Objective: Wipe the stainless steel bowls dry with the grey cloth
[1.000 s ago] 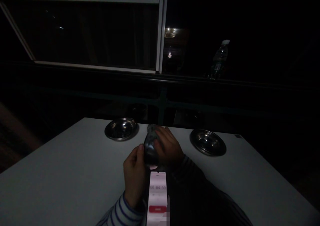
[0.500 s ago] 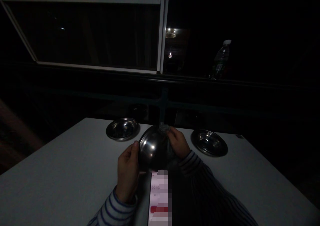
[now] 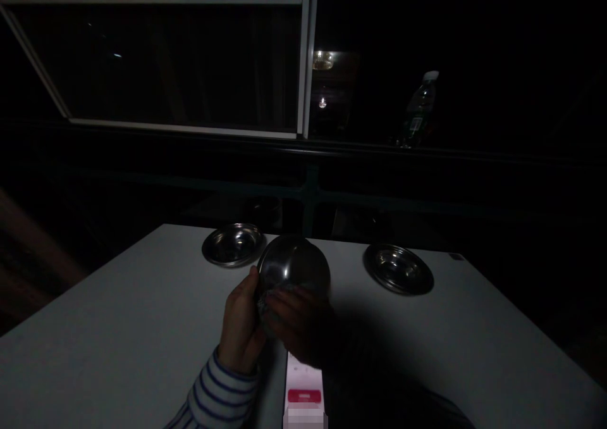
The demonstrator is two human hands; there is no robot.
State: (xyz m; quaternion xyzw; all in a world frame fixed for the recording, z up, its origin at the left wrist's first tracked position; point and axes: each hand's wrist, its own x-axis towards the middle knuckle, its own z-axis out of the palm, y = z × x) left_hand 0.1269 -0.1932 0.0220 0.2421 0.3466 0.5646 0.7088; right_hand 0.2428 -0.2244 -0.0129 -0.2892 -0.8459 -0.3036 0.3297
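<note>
A shiny steel bowl point(image 3: 289, 261) is held tilted above the near middle of the table. My left hand point(image 3: 239, 324) grips its left edge, thumb at the rim. Across the lower part of the bowl lies my right hand point(image 3: 303, 324), dark in shadow, its fingers pressing a greyish cloth point(image 3: 262, 302) against the metal. Most of the cloth is hidden under those fingers. Behind and to the left sits a shallow steel dish point(image 3: 232, 245); a similar steel dish point(image 3: 398, 269) rests to the right.
Below my hands, a lit phone point(image 3: 303, 378) is on the white table point(image 3: 142, 328). A small label point(image 3: 456, 257) marks the far right corner. Past the table, a plastic bottle point(image 3: 420, 112) stands on a dark ledge beside a white window frame point(image 3: 306, 55). The room is very dim.
My right hand has swept with the cloth from the bowl's upper right edge down and left across its lower part. My left hand keeps its hold.
</note>
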